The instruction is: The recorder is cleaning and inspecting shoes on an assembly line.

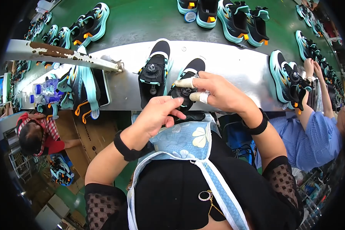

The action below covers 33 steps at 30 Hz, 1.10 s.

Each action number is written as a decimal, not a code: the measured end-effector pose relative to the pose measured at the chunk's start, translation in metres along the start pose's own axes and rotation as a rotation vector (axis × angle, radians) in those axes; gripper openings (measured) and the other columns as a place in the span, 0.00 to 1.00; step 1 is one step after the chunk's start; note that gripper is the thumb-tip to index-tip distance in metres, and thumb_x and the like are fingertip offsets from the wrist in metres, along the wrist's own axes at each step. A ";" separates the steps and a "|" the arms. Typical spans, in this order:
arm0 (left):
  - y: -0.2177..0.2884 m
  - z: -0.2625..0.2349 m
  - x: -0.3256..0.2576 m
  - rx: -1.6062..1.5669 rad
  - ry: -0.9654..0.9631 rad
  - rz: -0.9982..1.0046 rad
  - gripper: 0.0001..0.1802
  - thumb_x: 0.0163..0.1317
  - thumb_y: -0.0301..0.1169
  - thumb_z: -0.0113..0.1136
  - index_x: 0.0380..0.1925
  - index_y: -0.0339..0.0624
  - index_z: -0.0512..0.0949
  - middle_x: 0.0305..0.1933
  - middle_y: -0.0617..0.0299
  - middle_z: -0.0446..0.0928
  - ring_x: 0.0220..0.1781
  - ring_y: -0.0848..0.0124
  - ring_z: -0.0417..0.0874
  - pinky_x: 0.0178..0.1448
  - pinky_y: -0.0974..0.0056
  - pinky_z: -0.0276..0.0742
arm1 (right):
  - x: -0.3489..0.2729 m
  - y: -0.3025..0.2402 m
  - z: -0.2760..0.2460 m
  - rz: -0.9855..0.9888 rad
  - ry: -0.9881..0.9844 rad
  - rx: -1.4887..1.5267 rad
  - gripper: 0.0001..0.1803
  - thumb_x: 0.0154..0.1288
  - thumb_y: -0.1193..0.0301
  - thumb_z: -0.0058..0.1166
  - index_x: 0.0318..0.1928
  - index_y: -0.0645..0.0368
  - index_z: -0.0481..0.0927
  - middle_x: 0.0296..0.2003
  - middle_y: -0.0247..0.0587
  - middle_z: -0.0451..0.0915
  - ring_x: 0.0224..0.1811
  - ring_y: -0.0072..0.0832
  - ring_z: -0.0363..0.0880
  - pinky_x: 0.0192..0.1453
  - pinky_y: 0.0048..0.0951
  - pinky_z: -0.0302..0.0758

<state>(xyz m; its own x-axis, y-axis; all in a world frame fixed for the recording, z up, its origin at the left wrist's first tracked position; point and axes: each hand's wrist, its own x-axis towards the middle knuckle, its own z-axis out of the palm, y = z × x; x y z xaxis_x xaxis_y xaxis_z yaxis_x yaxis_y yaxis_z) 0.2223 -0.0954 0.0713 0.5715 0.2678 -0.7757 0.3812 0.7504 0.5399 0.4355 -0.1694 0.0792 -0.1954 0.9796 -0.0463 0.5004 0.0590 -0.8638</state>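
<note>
Two black and teal sneakers stand on a grey metal work shelf. My left hand and my right hand both grip the nearer sneaker, which rests at the shelf's front edge. Two fingers of my right hand wear white tape and press on the round dial closure on the shoe's tongue. My left hand holds the heel end from below. The second sneaker stands untouched just to the left, its dial facing up.
A green conveyor belt behind the shelf carries several matching sneakers. More sneakers and water bottles lie at left. A person in a blue shirt handles a sneaker at right. Another person crouches at lower left.
</note>
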 end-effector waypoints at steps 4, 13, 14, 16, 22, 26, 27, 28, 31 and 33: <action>-0.031 0.017 -0.005 -0.183 0.032 0.138 0.11 0.72 0.33 0.54 0.42 0.36 0.78 0.31 0.54 0.82 0.18 0.78 0.74 0.22 0.74 0.67 | -0.011 -0.005 0.039 0.012 0.300 -0.169 0.18 0.60 0.65 0.63 0.48 0.58 0.79 0.33 0.46 0.80 0.38 0.46 0.81 0.40 0.42 0.76; -0.009 -0.002 -0.009 0.033 -0.162 -0.027 0.13 0.74 0.33 0.50 0.45 0.32 0.76 0.36 0.47 0.84 0.19 0.74 0.78 0.23 0.73 0.73 | -0.003 -0.014 0.023 0.070 0.181 -0.139 0.18 0.58 0.65 0.65 0.48 0.55 0.79 0.30 0.46 0.75 0.34 0.46 0.78 0.38 0.44 0.75; -0.015 0.007 -0.007 0.085 -0.079 0.028 0.13 0.74 0.32 0.49 0.45 0.32 0.76 0.35 0.47 0.84 0.16 0.75 0.76 0.20 0.73 0.71 | -0.002 -0.010 0.035 0.002 0.271 -0.233 0.18 0.58 0.65 0.65 0.47 0.56 0.79 0.30 0.45 0.75 0.35 0.46 0.78 0.38 0.44 0.74; -0.020 0.017 -0.002 0.137 0.005 0.092 0.13 0.74 0.31 0.49 0.45 0.32 0.76 0.34 0.47 0.84 0.14 0.75 0.73 0.18 0.73 0.69 | -0.001 -0.004 0.057 0.039 0.379 -0.299 0.18 0.57 0.63 0.66 0.44 0.58 0.78 0.30 0.46 0.77 0.33 0.47 0.79 0.37 0.42 0.75; -0.012 0.005 -0.007 0.020 -0.072 0.021 0.14 0.74 0.33 0.48 0.45 0.31 0.75 0.33 0.46 0.83 0.13 0.74 0.73 0.18 0.74 0.70 | 0.009 -0.011 0.017 0.218 0.177 -0.024 0.20 0.58 0.60 0.66 0.44 0.59 0.77 0.30 0.50 0.79 0.29 0.48 0.80 0.37 0.44 0.76; -0.023 0.000 0.000 -0.049 -0.128 0.121 0.16 0.73 0.36 0.51 0.43 0.29 0.74 0.37 0.44 0.82 0.19 0.72 0.78 0.17 0.73 0.71 | 0.013 -0.025 0.039 0.154 0.228 -0.171 0.18 0.56 0.65 0.67 0.43 0.60 0.79 0.35 0.51 0.78 0.34 0.43 0.79 0.40 0.41 0.75; -0.019 0.002 -0.001 -0.037 -0.113 0.080 0.16 0.73 0.35 0.51 0.43 0.29 0.74 0.37 0.44 0.82 0.25 0.71 0.83 0.15 0.73 0.71 | 0.013 -0.020 0.039 0.163 0.222 -0.128 0.17 0.56 0.67 0.66 0.44 0.60 0.79 0.37 0.50 0.76 0.36 0.42 0.78 0.41 0.39 0.75; -0.020 0.003 0.001 -0.042 -0.119 0.081 0.16 0.73 0.35 0.51 0.43 0.29 0.74 0.37 0.44 0.82 0.25 0.71 0.83 0.15 0.73 0.71 | 0.014 -0.018 0.034 0.167 0.219 -0.134 0.17 0.56 0.67 0.66 0.44 0.60 0.79 0.37 0.50 0.76 0.36 0.42 0.78 0.41 0.39 0.75; -0.026 0.001 0.001 -0.064 -0.105 0.100 0.15 0.73 0.34 0.50 0.43 0.28 0.74 0.34 0.45 0.82 0.27 0.68 0.85 0.14 0.71 0.72 | 0.018 -0.028 0.025 0.225 0.035 0.027 0.16 0.55 0.74 0.63 0.46 0.60 0.79 0.38 0.49 0.72 0.37 0.45 0.74 0.42 0.38 0.74; -0.023 -0.001 0.002 -0.078 -0.111 0.110 0.15 0.73 0.34 0.51 0.41 0.29 0.74 0.33 0.46 0.81 0.29 0.66 0.87 0.14 0.70 0.73 | 0.015 -0.026 0.024 0.122 0.043 -0.059 0.19 0.55 0.76 0.62 0.49 0.59 0.78 0.37 0.48 0.71 0.38 0.45 0.74 0.43 0.38 0.73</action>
<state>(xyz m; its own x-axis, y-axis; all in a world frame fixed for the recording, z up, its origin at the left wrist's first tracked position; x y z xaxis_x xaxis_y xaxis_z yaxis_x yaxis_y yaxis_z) 0.2141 -0.1116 0.0569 0.6848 0.2861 -0.6702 0.2568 0.7659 0.5894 0.3995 -0.1610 0.0887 -0.0941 0.9875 -0.1262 0.5668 -0.0510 -0.8223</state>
